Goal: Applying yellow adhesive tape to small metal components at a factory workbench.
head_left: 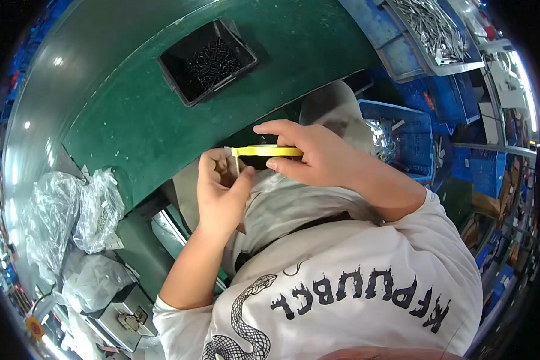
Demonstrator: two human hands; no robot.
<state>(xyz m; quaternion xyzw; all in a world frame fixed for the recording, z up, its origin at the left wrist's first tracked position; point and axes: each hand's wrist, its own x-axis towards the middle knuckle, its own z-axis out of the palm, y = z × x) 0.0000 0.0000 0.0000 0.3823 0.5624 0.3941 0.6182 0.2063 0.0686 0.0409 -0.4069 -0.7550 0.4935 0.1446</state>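
Note:
My right hand grips a narrow bright yellow band, which looks like a roll of tape seen edge-on. Its thumb lies below the band and the index finger stretches above it. My left hand is curled at the band's left end, thumb toward the fingers. A thin pale strip hangs from that end between the left thumb and fingers. Both hands are over my lap, just off the edge of the green table. The left fingertips are partly hidden.
A black bin of small black parts stands on the table. Upper right, a blue-grey tray holds metal pieces. A blue basket is below it. Clear plastic bags lie at left, above a grey metal box.

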